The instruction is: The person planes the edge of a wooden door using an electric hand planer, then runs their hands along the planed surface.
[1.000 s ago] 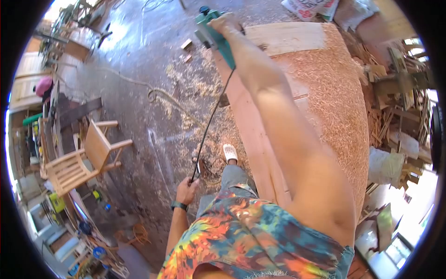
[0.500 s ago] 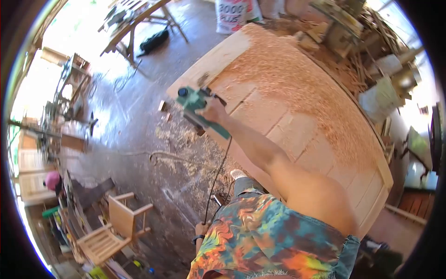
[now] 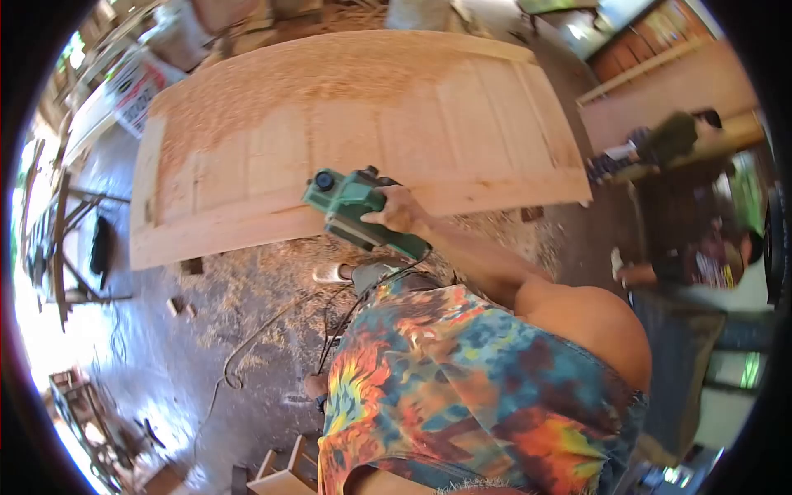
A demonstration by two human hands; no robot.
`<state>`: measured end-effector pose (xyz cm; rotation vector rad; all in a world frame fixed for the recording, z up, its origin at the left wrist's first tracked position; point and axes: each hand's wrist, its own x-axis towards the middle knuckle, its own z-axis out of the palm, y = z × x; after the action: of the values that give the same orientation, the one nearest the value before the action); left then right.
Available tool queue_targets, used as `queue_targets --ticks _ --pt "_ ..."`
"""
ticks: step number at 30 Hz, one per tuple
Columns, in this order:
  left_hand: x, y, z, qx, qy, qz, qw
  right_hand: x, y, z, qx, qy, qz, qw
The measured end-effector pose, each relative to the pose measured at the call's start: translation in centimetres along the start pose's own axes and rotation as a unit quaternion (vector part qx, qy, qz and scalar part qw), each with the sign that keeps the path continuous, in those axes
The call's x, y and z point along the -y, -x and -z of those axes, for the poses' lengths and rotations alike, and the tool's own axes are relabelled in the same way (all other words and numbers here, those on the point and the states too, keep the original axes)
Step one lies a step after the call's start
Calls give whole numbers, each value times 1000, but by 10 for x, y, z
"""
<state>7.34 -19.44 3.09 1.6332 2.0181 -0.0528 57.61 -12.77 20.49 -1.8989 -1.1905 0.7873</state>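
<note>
My right hand [image 3: 398, 209] is wrapped round the handle of a green power planer [image 3: 353, 206]. The planer is over the near edge of a large wooden panel [image 3: 412, 148]; whether it touches the wood I cannot tell. Curled wood shavings [image 3: 289, 74] cover the panel's far side. A black cord [image 3: 337, 330] runs from the planer's rear past my shirt. Low beside my shirt, my left hand [image 3: 315, 385] shows only in part near the cord, its fingers hidden.
Shavings and a looped cable [image 3: 233, 375] lie on the floor. A wooden chair [image 3: 285, 474] stands at the bottom, a trestle [image 3: 62, 247] at the left. Two people are at the right, one [image 3: 672, 140] by a bench, another [image 3: 718, 262] lower down. A printed sack [image 3: 136, 91] is upper left.
The view has swung right, so the panel now lies across it. My right hand has brought the planer from the panel's far left end to nearer my body. My left hand is now mostly hidden.
</note>
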Motion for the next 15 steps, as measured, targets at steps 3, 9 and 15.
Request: queue_targets --ticks 3,9,15 --pt "-24 17 -15 7 -22 -50 998 -71 92 60 -97 4 -27 995" --pt "-75 39 -71 29 -95 -233 967 -153 269 154 -297 -17 -219 929" --pt "-133 26 -156 93 -9 -337 937 -188 403 227 -438 -162 -348 813"
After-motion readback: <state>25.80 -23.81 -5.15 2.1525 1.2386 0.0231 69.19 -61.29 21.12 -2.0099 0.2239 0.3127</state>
